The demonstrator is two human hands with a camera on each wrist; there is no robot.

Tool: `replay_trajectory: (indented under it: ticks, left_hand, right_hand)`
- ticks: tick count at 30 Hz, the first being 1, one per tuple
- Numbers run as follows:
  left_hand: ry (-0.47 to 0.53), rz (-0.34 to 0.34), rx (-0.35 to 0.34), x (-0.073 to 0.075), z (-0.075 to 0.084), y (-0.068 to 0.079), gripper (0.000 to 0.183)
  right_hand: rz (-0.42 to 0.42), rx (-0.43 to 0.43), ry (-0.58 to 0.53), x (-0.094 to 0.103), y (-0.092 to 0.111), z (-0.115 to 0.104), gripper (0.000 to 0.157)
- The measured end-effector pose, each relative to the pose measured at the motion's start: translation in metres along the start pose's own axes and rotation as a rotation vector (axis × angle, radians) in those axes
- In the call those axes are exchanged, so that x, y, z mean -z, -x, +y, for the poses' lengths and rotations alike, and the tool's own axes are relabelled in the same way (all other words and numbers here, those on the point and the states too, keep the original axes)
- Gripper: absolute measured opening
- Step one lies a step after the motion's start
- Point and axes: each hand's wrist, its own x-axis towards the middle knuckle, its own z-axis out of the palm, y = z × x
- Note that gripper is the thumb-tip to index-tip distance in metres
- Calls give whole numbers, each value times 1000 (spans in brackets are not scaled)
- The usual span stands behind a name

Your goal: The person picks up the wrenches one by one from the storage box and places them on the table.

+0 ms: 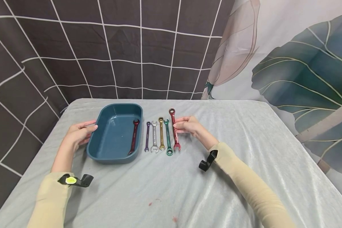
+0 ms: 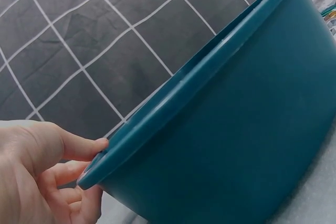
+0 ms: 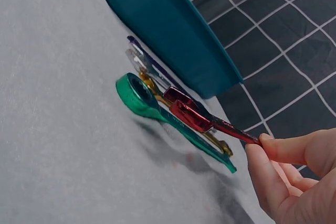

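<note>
My left hand (image 1: 80, 133) pinches the rim of a blue plastic basin (image 2: 220, 114) at its left side, thumb on top and fingers below. Inside the basin, along its right wall, lies a dark red wrench (image 1: 134, 136). Between thumb and fingers, my right hand (image 1: 189, 126) holds a bright red combination wrench (image 3: 194, 116) by its shaft, its open end towards me. Left of it lie a green wrench (image 1: 167, 136), a gold wrench (image 1: 161, 133), a silver wrench (image 1: 154, 136) and a purple wrench (image 1: 147, 136), side by side.
A pale grey cloth (image 1: 148, 196) covers the table, with small reddish marks near the front. Behind hangs a dark curtain (image 1: 125, 44) with white grid lines; a leaf-patterned curtain (image 1: 307, 72) hangs at the right. Each wrist wears a black camera mount (image 1: 208, 161).
</note>
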Motion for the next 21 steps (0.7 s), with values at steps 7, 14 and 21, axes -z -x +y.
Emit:
replay_trajectory:
  ticks: [7, 14, 21]
  left_hand:
    - [4, 5, -1, 0, 0, 1, 67]
    - [0, 0, 3, 1, -1, 0, 68]
    - [-4, 2, 1, 1, 0, -1, 68]
  right_hand:
    - [2, -13, -20, 3, -5, 4, 44]
    - [-2, -18, -8, 3, -9, 5, 45]
    - [2, -20, 16, 2, -13, 8, 46]
